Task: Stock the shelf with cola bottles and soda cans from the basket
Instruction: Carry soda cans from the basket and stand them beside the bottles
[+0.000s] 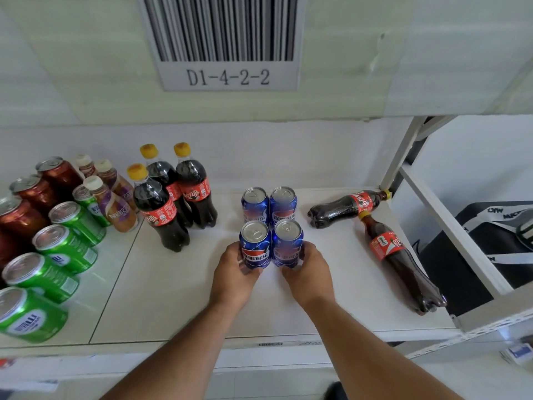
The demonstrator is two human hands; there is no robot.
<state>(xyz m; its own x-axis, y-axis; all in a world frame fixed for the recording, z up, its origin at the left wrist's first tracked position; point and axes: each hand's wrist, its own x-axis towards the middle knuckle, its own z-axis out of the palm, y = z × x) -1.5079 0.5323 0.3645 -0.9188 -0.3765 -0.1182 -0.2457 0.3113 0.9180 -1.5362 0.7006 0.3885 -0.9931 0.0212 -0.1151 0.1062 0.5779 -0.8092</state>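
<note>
On the white shelf (178, 298) my left hand (235, 272) grips the front left blue soda can (255, 245), and my right hand (307, 269) grips the front right blue soda can (287, 243). Both cans stand upright, side by side, touching. Two more blue cans (269, 204) stand directly behind them. Three upright cola bottles (173, 194) with yellow caps stand to the left. Two cola bottles lie on their sides at the right: one (346, 207) at the back, one (399, 261) pointing toward the front edge. The basket is out of sight.
Green cans (63, 246), dark red cans (31, 197) and small coffee bottles (112, 200) fill the shelf's left part. A barcode label reading D1-4-2-2 (227, 50) hangs above. The shelf's metal upright (401, 157) and a black bag (473, 249) are at the right.
</note>
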